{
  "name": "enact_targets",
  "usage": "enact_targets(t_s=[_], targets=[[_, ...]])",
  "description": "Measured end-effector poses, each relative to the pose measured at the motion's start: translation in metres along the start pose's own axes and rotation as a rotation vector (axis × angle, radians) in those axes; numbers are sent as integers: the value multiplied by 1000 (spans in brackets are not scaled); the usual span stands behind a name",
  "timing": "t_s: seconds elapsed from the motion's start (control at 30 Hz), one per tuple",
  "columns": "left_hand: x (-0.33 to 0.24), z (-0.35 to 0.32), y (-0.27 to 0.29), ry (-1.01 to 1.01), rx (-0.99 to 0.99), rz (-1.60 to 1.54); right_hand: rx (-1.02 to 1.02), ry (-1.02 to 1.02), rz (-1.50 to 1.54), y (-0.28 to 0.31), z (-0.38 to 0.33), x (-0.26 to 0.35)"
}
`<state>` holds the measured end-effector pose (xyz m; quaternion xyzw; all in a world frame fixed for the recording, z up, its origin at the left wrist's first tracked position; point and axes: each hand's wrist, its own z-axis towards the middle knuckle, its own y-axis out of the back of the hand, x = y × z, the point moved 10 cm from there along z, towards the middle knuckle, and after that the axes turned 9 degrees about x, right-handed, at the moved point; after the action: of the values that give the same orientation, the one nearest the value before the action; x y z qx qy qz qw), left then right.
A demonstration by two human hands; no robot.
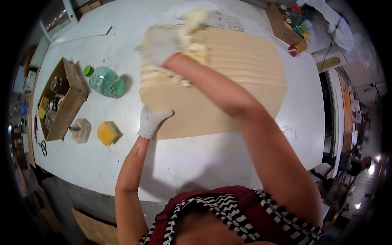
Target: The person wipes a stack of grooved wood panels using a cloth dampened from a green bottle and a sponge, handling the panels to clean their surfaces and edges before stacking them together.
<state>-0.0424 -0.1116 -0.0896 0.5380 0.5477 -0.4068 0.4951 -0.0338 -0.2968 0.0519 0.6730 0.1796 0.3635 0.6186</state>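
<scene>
I see left hand (152, 121) thumb spread wide on the tan sheet (200, 112), mid-frame, lower-left edge; right hand (162, 45) blurred, upper-left of centre, finger state can't tell. Pale strips (245, 55) could skew if the sheet slips under a hard drag.

A white desk (303, 102) carries a tan sheet (196, 116). Toward its left edge sit a cardboard box (72, 100), scissors (43, 148), bottle (107, 83) and yellow block (107, 133).

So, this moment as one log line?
left hand: gloved, on beige sheet; right hand: gloved, blurred, sheet's upper left; yellow block: left of sheet
</scene>
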Motion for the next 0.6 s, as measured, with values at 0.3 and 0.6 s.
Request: enact_targets(t_s=[0.3, 0.6], targets=[[3, -7, 4, 7, -110, -26, -84, 49, -343, 31, -52, -155], [22, 5, 5, 53, -105, -92, -77, -687, -254, 119, -256, -573]])
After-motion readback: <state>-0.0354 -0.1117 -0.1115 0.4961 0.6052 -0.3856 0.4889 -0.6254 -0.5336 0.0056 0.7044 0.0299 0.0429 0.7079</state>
